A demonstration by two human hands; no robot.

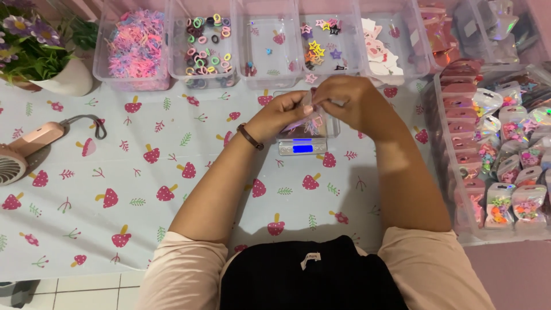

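A small clear bag (pixel 314 117) holding tiny pink and purple pieces hung just above a small digital scale (pixel 303 146) with a lit blue display. The left hand (pixel 285 112) and the right hand (pixel 347 102) both pinched the bag's top edge, fingers closed narrowly on it (a brown band sat on the left wrist). The scale stood on a pale tablecloth (pixel 143 189) printed with mushrooms. Behind it ran a row of clear bins: pink elastics (pixel 136 49), coloured hair rings (pixel 204 51), star clips (pixel 321 49). A tray of filled packets (pixel 505 172) lay to the right; a pink handheld fan (pixel 23 152) lay far left.
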